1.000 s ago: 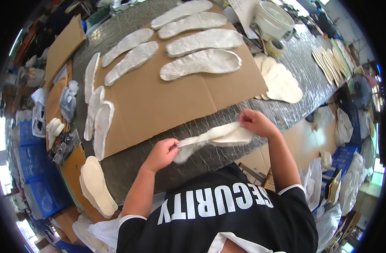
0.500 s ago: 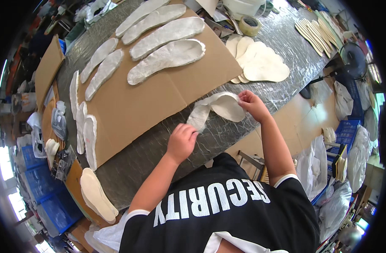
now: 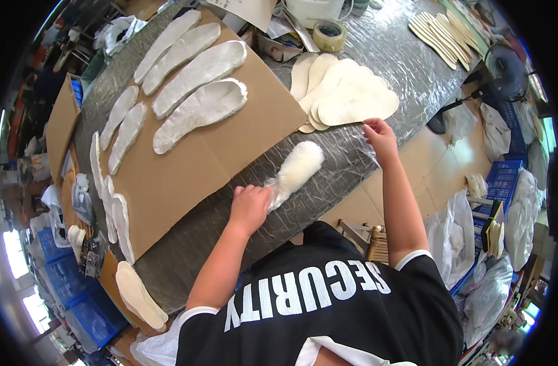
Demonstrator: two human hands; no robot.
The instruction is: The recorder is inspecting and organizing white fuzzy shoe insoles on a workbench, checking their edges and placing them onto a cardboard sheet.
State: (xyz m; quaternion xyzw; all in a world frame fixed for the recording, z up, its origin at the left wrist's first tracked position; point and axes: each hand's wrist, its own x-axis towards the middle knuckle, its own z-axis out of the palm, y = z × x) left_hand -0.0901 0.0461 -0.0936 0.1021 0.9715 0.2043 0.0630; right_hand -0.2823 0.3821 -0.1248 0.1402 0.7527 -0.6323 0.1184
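Observation:
A white fluffy fleece insole point(image 3: 300, 168) lies pile-up on the dark, film-covered table point(image 3: 196, 250), its far end pointing right. My left hand point(image 3: 251, 208) is closed over its near end, the fingertips partly hidden by the hand. My right hand point(image 3: 381, 140) is at the front edge of a fanned stack of cream insoles point(image 3: 355, 94), with thumb and fingers pinched at the rim of the top one. Several white fleece insoles point(image 3: 199, 79) lie smooth side up on a brown cardboard sheet point(image 3: 230, 134) to the left.
A tape roll point(image 3: 329, 35) and a white bucket point(image 3: 315, 9) stand beyond the stack. More thin insoles point(image 3: 443, 36) lie at the far right, near a black fan point(image 3: 504, 70). Another insole pile point(image 3: 138, 296) sits at the table's left corner. Blue crates point(image 3: 504, 183) stand at right.
The fleece insole was held bent between both hands; now it lies fluffy side up. My right hand has let go of it and moved to the cream stack. The whole view has shifted slightly.

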